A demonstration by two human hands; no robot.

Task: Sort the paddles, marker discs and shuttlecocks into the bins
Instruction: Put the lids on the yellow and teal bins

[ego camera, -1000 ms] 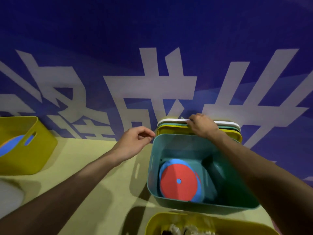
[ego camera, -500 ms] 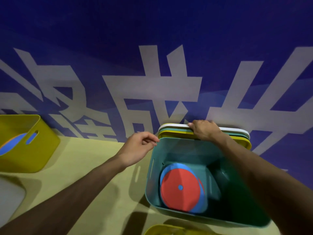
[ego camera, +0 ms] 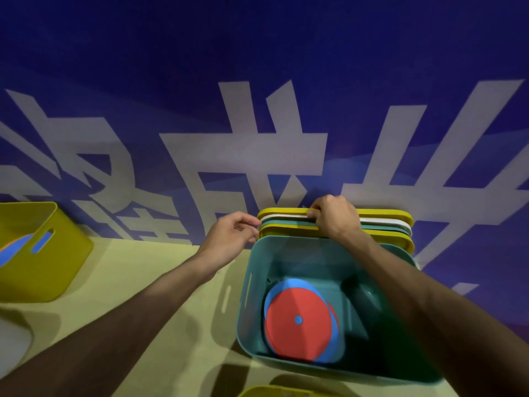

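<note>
Marker discs, red over blue, lie flat in the teal bin by the tabletop's far edge. They look thin, light and likely floppy, so pinch a rim! Right hand clutches the stacked lids behind the bin; left hand curls at their corner, grip unclear.

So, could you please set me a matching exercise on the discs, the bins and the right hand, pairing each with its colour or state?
Things:
1. top marker disc
2. bin holding the discs
3. bin at far left
4. right hand

Colour or state:
a. yellow
b. grips the stack of lids at the wall
c. red
d. teal

Pairs: 1-c, 2-d, 3-a, 4-b.
</note>
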